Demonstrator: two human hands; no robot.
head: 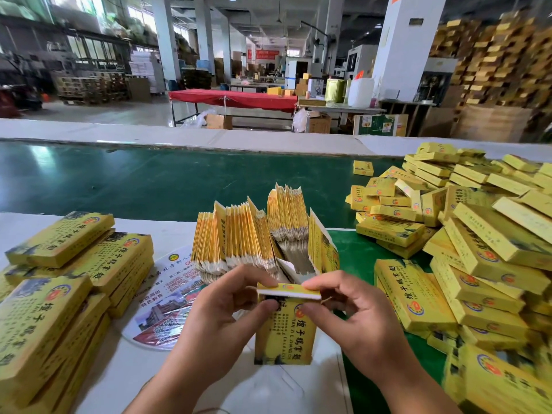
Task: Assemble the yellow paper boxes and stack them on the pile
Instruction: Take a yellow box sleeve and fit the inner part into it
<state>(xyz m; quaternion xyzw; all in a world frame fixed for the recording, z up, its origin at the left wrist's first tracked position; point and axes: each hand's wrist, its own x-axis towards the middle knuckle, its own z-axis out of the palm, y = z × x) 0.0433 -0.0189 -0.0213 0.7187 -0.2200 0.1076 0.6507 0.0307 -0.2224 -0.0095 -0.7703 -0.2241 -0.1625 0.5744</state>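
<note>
Both hands are on it: my left hand (221,300) and right hand (346,306) pinch the top flap of one yellow box (283,333), standing upright at the table's (185,380) near edge. Flat blanks (254,243) stand just behind it; the pile (466,234) fills the right side.
</note>
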